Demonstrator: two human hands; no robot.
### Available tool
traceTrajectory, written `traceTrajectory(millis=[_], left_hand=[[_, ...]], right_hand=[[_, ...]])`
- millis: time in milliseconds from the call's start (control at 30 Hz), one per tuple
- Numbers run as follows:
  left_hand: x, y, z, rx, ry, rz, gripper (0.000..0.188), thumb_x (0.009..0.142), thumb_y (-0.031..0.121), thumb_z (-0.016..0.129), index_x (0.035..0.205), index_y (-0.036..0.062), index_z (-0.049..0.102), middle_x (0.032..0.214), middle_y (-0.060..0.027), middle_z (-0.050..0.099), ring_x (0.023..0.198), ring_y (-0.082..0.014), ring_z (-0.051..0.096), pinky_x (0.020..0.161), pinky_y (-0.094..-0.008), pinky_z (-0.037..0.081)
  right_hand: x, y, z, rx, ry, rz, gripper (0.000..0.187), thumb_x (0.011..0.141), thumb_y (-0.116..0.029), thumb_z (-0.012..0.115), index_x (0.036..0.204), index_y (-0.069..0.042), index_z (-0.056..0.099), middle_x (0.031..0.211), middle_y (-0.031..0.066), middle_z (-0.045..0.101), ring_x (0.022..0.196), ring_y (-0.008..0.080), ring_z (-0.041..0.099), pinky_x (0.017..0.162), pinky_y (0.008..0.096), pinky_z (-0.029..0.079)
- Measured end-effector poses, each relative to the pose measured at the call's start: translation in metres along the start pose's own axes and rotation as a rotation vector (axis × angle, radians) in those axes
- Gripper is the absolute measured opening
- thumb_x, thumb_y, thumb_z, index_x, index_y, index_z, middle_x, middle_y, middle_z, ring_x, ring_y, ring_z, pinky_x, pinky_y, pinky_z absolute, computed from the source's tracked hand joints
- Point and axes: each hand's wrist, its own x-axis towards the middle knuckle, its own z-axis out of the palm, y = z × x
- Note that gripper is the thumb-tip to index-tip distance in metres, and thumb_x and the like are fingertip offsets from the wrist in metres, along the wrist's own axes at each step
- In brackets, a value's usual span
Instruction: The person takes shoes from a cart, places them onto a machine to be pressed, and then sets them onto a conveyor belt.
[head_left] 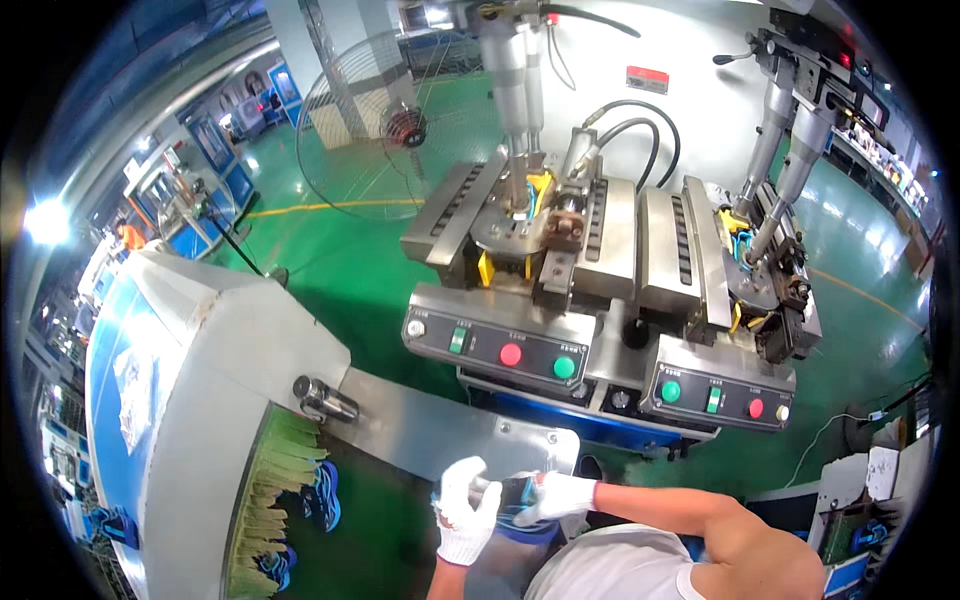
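A worker in white knit gloves stands at a factory press line, both hands closed around a dark blue shoe (512, 497) held low at six o'clock. The left hand (466, 510) grips the shoe from its nine o'clock side, fingers curled shut; the right hand (562, 495) clasps it from three o'clock, forearm bare. The shoe is mostly hidden between the gloves, so its exact shape is hard to tell. It sits just beneath the rounded end of a flat brushed-steel plate (450, 430) that slants up toward ten o'clock to a chrome roller (325, 398). At eight o'clock, more blue shoes (322, 495) lie beside a yellow-green bristle brush (270, 500) under a grey and blue machine housing (190, 370). At twelve o'clock rise two grey steel pressing machines (560, 250) with red and green push buttons (512, 354), standing on a glossy green floor (340, 260). A large wire-caged fan (390, 125) stands at eleven o'clock.
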Motion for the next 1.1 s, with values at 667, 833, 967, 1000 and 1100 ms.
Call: traceTrajectory(millis=[667, 833, 967, 1000, 1100], left_hand=[[0.183, 0.026, 0.143, -0.135, 0.018, -0.179, 0.047, 0.098, 0.003, 0.065, 0.142, -0.0028, 0.048, 0.138, -0.0179, 0.058, 0.125, -0.0262, 0.062, 0.100, -0.0351, 0.054], [0.232, 0.008, 0.145, -0.160, 0.054, -0.079, 0.058, 0.099, 0.006, 0.063, 0.151, -0.0033, 0.040, 0.146, -0.0237, 0.053, 0.130, -0.0319, 0.059, 0.105, -0.0395, 0.052], [0.278, -0.012, 0.150, -0.204, 0.027, -0.095, 0.060, 0.100, 0.008, 0.062, 0.153, -0.0034, 0.036, 0.151, -0.0245, 0.048, 0.137, -0.0312, 0.054, 0.111, -0.0398, 0.047], [0.288, -0.013, 0.151, -0.205, 0.008, -0.073, 0.060, 0.100, 0.009, 0.062, 0.153, -0.0034, 0.036, 0.153, -0.0246, 0.047, 0.138, -0.0318, 0.053, 0.112, -0.0397, 0.046], [0.328, -0.025, 0.165, -0.230, -0.023, -0.093, 0.063, 0.100, 0.011, 0.063, 0.155, -0.0030, 0.034, 0.153, -0.0250, 0.047, 0.139, -0.0321, 0.052, 0.113, -0.0394, 0.046]], right_hand=[[-0.147, 0.038, -0.186, 1.615, 0.576, -0.185, 0.059, 0.087, -0.006, 0.065, 0.143, 0.004, 0.051, 0.128, 0.0169, 0.068, 0.109, 0.0293, 0.071, 0.093, 0.0427, 0.060], [-0.132, 0.059, -0.175, 1.744, 0.588, -0.143, 0.055, 0.090, -0.008, 0.063, 0.142, 0.004, 0.052, 0.127, 0.0182, 0.068, 0.111, 0.0307, 0.070, 0.097, 0.0436, 0.059], [-0.125, 0.039, -0.177, 1.720, 0.675, -0.187, 0.055, 0.089, -0.006, 0.065, 0.142, 0.004, 0.052, 0.126, 0.0170, 0.069, 0.109, 0.0286, 0.071, 0.096, 0.0434, 0.059], [-0.124, 0.034, -0.178, 1.704, 0.676, -0.187, 0.056, 0.088, -0.006, 0.066, 0.142, 0.003, 0.052, 0.126, 0.0166, 0.069, 0.109, 0.0286, 0.071, 0.095, 0.0432, 0.059], [-0.119, 0.040, -0.180, 1.740, 0.600, -0.116, 0.060, 0.086, -0.006, 0.068, 0.143, 0.002, 0.052, 0.125, 0.0144, 0.069, 0.107, 0.0277, 0.071, 0.093, 0.0422, 0.060]])
